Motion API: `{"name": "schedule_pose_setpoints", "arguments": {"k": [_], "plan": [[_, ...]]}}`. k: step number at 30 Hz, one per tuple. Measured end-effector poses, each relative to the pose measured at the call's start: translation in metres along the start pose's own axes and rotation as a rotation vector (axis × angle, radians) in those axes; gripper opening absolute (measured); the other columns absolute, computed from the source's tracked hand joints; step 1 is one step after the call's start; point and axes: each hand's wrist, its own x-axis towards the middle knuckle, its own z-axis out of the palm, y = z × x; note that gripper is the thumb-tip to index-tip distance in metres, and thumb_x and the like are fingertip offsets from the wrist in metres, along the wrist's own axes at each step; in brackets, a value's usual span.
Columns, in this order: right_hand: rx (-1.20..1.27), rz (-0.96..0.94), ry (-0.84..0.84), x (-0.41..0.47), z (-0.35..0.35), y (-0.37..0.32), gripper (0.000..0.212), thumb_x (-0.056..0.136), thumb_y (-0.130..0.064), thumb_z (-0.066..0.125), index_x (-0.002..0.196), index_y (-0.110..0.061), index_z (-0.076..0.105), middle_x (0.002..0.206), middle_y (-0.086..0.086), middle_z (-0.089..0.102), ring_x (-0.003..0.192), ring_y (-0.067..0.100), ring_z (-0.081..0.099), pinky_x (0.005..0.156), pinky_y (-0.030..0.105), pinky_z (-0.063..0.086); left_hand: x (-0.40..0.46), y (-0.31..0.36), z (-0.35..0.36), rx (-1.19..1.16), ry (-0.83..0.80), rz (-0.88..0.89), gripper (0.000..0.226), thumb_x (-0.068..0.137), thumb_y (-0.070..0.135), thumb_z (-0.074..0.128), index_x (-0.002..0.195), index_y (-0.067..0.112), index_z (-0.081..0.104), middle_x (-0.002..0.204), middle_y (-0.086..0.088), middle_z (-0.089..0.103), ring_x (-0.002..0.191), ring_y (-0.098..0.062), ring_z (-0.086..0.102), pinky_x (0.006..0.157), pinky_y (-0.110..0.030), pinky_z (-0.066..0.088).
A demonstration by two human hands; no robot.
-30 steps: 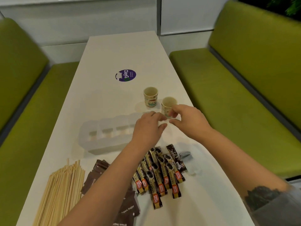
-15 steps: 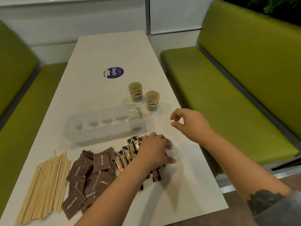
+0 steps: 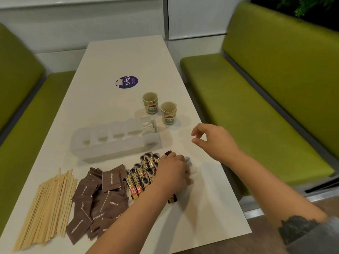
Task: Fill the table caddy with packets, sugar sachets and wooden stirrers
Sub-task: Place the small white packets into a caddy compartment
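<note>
A white caddy [image 3: 117, 153] with several compartments lies across the table. Its rightmost compartment holds white packets [image 3: 146, 128]; the others look empty. In front of it lie a bundle of wooden stirrers [image 3: 49, 204], a heap of brown sugar sachets [image 3: 102, 197] and a row of coffee stick packets [image 3: 141, 173]. My left hand [image 3: 172, 175] lies on the right part of the coffee packets, fingers curled down around them. My right hand [image 3: 214, 140] hovers to the right of the caddy, fingers loosely bent and apart, holding nothing.
Two small paper cups [image 3: 150, 102] [image 3: 168, 112] stand just behind the caddy's right end. A round purple sticker [image 3: 127, 82] is farther back on the white table [image 3: 211, 208]. Green benches [image 3: 238, 107] flank the table on both sides.
Both hands have left the caddy's right end. My left hand came back down onto the coffee packets. My right hand drew back to the right, empty.
</note>
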Motion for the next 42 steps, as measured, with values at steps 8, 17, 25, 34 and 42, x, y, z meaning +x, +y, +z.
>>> {"name": "schedule_pose_setpoints", "arguments": {"k": [8,17,25,34,42], "plan": [[0.022,0.000,0.008,0.002,0.003,0.002,0.010,0.087,-0.030,0.062,0.097,-0.028,0.062,0.093,-0.013,0.065,0.070,0.006,0.049,0.063,0.024,0.036,0.006,-0.008,-0.005,-0.045,0.069,-0.044,0.024,0.089,0.036,0.048,0.097,0.024,0.067,0.106,0.006,0.064,0.101,-0.019,0.049,0.081,-0.031,0.038],[0.000,0.012,-0.079,-0.008,0.019,0.012,0.009,0.084,-0.026,0.066,0.090,-0.031,0.062,0.089,-0.014,0.064,0.073,0.004,0.054,0.064,0.024,0.040,0.029,-0.030,-0.044,-0.249,0.239,-0.201,0.018,0.094,0.031,0.049,0.103,0.018,0.057,0.098,-0.002,0.068,0.094,-0.023,0.057,0.075,-0.037,0.048],[-0.330,-0.095,-0.415,-0.017,0.044,0.013,0.040,0.076,-0.033,0.074,0.114,-0.029,0.062,0.108,-0.004,0.057,0.101,0.018,0.055,0.068,0.026,0.035,0.036,-0.036,-0.049,-0.285,0.278,-0.216,0.017,0.093,0.032,0.052,0.101,0.018,0.058,0.098,-0.002,0.068,0.092,-0.024,0.059,0.077,-0.039,0.049],[-0.338,-0.173,-0.277,-0.016,0.061,0.021,0.018,0.090,-0.028,0.055,0.105,-0.027,0.066,0.104,-0.004,0.061,0.097,0.017,0.058,0.071,0.024,0.036,0.035,-0.038,-0.046,-0.309,0.281,-0.213,0.018,0.093,0.032,0.052,0.103,0.019,0.058,0.098,-0.001,0.068,0.092,-0.022,0.059,0.078,-0.039,0.049],[-0.422,-0.326,-0.201,-0.023,0.065,0.026,0.009,0.087,-0.020,0.058,0.082,-0.024,0.065,0.081,-0.006,0.060,0.071,0.017,0.058,0.065,0.026,0.026,0.035,-0.039,-0.045,-0.329,0.264,-0.223,0.018,0.092,0.032,0.052,0.103,0.019,0.059,0.100,-0.002,0.068,0.094,-0.023,0.059,0.079,-0.039,0.049]]}}
